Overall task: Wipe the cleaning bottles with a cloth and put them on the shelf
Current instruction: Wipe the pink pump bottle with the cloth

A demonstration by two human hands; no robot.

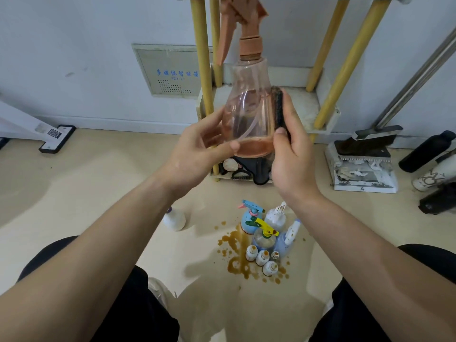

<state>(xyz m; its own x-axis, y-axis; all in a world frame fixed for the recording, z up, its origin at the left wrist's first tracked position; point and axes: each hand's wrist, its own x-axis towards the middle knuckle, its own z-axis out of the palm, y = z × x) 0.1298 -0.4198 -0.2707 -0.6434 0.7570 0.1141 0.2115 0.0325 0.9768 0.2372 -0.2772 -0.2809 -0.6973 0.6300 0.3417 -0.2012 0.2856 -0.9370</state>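
Left hand (pixel 197 144) gripping pink spray bottle (pixel 249 112) upright, right hand (pixel 291 154) pressing dark cloth (pixel 278 109) on its side — fingers curling around cloth

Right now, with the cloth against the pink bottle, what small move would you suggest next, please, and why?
Probably slide the cloth down the right side of the pink bottle toward its base. The right hand pinches the cloth there while the left hand grips the bottle, so a wiping stroke looks ready; the shelf comes afterwards.
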